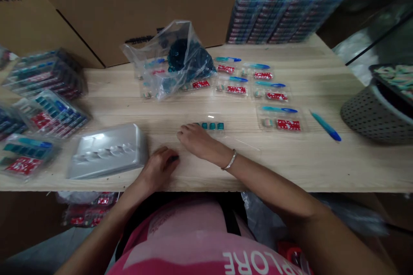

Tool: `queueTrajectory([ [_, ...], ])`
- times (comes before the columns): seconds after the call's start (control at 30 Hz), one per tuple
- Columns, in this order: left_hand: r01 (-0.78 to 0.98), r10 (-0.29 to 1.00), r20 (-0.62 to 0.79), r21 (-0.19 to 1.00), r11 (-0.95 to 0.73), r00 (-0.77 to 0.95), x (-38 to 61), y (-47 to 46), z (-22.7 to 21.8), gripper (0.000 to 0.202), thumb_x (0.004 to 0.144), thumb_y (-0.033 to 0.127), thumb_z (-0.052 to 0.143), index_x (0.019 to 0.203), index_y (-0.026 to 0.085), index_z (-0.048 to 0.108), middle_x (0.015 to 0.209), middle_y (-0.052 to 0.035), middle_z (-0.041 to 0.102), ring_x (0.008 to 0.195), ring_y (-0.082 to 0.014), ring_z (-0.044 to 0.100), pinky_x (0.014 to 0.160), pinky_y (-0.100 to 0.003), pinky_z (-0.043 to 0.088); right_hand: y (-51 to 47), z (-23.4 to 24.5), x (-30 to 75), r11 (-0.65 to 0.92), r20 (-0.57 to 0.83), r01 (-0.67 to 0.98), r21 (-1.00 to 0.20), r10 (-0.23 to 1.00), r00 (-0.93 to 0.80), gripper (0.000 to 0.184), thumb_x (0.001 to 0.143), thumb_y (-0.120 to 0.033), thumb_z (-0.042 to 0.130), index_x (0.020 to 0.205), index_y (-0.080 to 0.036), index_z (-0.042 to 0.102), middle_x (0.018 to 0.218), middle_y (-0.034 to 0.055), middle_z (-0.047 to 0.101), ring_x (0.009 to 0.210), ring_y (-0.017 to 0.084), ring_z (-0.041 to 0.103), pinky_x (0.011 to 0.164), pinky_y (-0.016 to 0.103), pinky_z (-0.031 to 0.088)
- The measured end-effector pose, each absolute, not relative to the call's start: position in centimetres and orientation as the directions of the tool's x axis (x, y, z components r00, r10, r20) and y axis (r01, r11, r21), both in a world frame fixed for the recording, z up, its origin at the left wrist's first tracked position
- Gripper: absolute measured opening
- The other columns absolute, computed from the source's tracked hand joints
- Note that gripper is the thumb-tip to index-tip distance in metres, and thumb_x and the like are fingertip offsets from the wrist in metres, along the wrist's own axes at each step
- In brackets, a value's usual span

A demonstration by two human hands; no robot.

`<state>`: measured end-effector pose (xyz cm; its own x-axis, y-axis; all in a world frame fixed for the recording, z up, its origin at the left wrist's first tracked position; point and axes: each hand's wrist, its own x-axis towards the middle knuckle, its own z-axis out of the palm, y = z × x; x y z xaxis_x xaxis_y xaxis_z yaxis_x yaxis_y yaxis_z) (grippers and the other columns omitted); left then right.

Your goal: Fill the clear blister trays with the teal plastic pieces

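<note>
On the table (322, 163), teal blocks (212, 126) lie just beyond the right hand (196, 139).

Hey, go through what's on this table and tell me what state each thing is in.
Left hand: fingers curled, resting on the table; anything inside is hidden.
Right hand: open, fingers flat beside the teal pieces.
Clear tray: lying flat, four teal pieces in a row.
Plastic bag: slumped, part full; mouth unclear.
Grey moulded tray: lying flat, pockets empty.
Loose pen: lying alone, outside any pack.
</note>
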<state>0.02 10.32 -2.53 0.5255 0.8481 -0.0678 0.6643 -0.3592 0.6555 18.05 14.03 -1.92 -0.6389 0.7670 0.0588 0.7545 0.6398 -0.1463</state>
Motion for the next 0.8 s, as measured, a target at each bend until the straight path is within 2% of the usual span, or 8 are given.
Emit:
queueTrajectory([
  [0.1, 0.646, 0.848, -0.054, 0.674, -0.359, 0.527, -0.3, 10.0, -2.4, 0.010, 0.078, 0.022, 0.056, 0.082, 0.017, 0.064, 0.078, -0.0043, 0.058, 0.069, -0.0167, 0.056, 0.062, -0.027, 0.042, 13.8, -1.1, 18.5, 0.636, 0.022, 0.741, -0.215, 0.762, -0.648, 0.019, 0.089, -0.007, 0.049, 0.083, -0.011, 0.066, 0.087, 0.0127, 0.067, 0.077, 0.020, 0.058, 0.069, 0.032, 0.039],
  [0.27, 0.605, 0.913, -0.044, 0.762, -0.231, 0.405, -0.3, 9.7, -3.0, 0.013, 0.080, 0.026, 0.056, 0.086, 0.017, 0.063, 0.077, -0.0033, 0.059, 0.069, -0.0163, 0.055, 0.062, -0.027, 0.043, 11.8, -0.2, 23.0, 0.496, 0.152, 0.651, -0.574, 0.846, -0.511, 0.014, 0.079, -0.005, 0.055, 0.082, -0.016, 0.062, 0.081, 0.0025, 0.064, 0.073, 0.014, 0.058, 0.067, 0.025, 0.041],
  [0.4, 0.574, 0.942, 0.004, 0.792, -0.208, 0.335, 0.8, 10.2, -2.9, 0.015, 0.078, 0.031, 0.060, 0.082, 0.018, 0.062, 0.076, -0.0029, 0.060, 0.069, -0.0164, 0.056, 0.063, -0.027, 0.044, 11.6, -0.8, 23.2, 0.394, 0.151, 0.563, -0.726, 0.891, -0.428, 0.013, 0.076, -0.005, 0.056, 0.078, -0.017, 0.059, 0.079, 0.0002, 0.062, 0.074, 0.013, 0.058, 0.072, 0.027, 0.044],
  [0.5, 0.560, 0.939, 0.023, 0.798, -0.224, 0.343, 1.5, 10.4, -2.3, 0.016, 0.073, 0.033, 0.063, 0.081, 0.019, 0.063, 0.076, -0.0018, 0.061, 0.067, -0.0155, 0.057, 0.062, -0.026, 0.045, 11.8, -0.5, 23.1, 0.274, 0.108, 0.360, -0.892, 0.901, -0.421, 0.008, 0.079, -0.011, 0.056, 0.077, -0.019, 0.055, 0.083, 0.0004, 0.064, 0.083, 0.012, 0.060, 0.080, 0.029, 0.047],
  [0.57, 0.577, 0.951, -0.030, 0.801, -0.161, 0.308, 1.5, 10.4, -1.9, 0.018, 0.070, 0.033, 0.067, 0.082, 0.019, 0.064, 0.075, -0.0004, 0.063, 0.066, -0.0148, 0.058, 0.061, -0.025, 0.046, 10.4, 0.6, 25.1, 0.148, 0.078, 0.174, -0.974, 0.933, -0.352, 0.005, 0.081, -0.018, 0.057, 0.080, -0.020, 0.053, 0.085, -0.0001, 0.064, 0.081, 0.011, 0.061, 0.078, 0.028, 0.048],
  [0.63, 0.590, 0.969, -0.109, 0.806, -0.045, 0.222, 1.3, 10.4, -1.7, 0.020, 0.065, 0.030, 0.071, 0.081, 0.020, 0.064, 0.074, 0.0011, 0.065, 0.065, -0.0142, 0.059, 0.058, -0.023, 0.047, 6.8, 2.1, 28.7, 0.061, 0.043, 0.080, -0.995, 0.978, -0.206, 0.013, 0.081, -0.031, 0.062, 0.081, -0.022, 0.053, 0.081, -0.0010, 0.062, 0.072, 0.010, 0.059, 0.070, 0.027, 0.049],
  [0.7, 0.564, 0.977, -0.166, 0.823, 0.062, 0.135, 1.3, 10.5, -1.7, 0.023, 0.062, 0.027, 0.074, 0.081, 0.020, 0.064, 0.073, 0.0024, 0.066, 0.064, -0.0131, 0.059, 0.054, -0.021, 0.047, 1.1, 3.1, 32.8, 0.025, 0.030, 0.079, -0.997, 0.998, 0.054, 0.023, 0.076, -0.041, 0.068, 0.078, -0.023, 0.054, 0.075, -0.0018, 0.059, 0.065, 0.011, 0.056, 0.062, 0.027, 0.048],
  [0.8, 0.475, 0.981, -0.182, 0.871, 0.127, 0.072, 1.8, 10.4, -1.5, 0.028, 0.061, 0.025, 0.075, 0.088, 0.021, 0.068, 0.074, 0.0032, 0.068, 0.064, -0.0122, 0.060, 0.053, -0.019, 0.048, -8.5, 1.4, 37.8, -0.111, -0.072, 0.075, -0.991, 0.916, 0.394, 0.034, 0.070, -0.053, 0.071, 0.070, -0.023, 0.055, 0.064, -0.0027, 0.053, 0.058, 0.012, 0.051, 0.055, 0.027, 0.044],
])
